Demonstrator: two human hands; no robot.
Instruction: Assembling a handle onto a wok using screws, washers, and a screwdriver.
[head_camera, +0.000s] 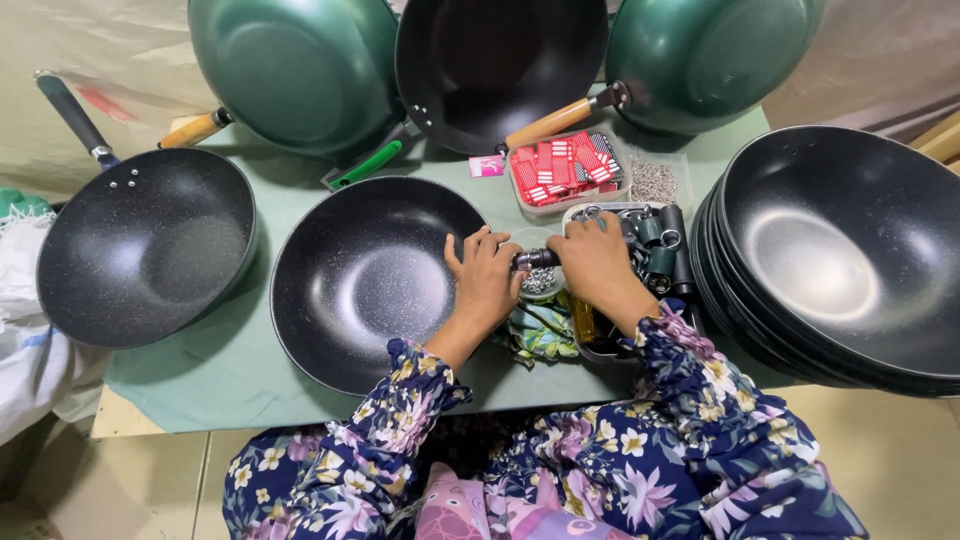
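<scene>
A black speckled wok without a handle lies on the green table cover in front of me. My left hand grips its right rim. My right hand presses a dark metal handle bracket against that rim, between the two hands. Just under the bracket sits a small clear cup of tiny metal screws.
A stack of black woks fills the right side. Another black wok with a dark handle lies at left. Three woks lean at the back. A tray of red packets, a box of small metal parts and a tray of dark ferrules lie near my right hand.
</scene>
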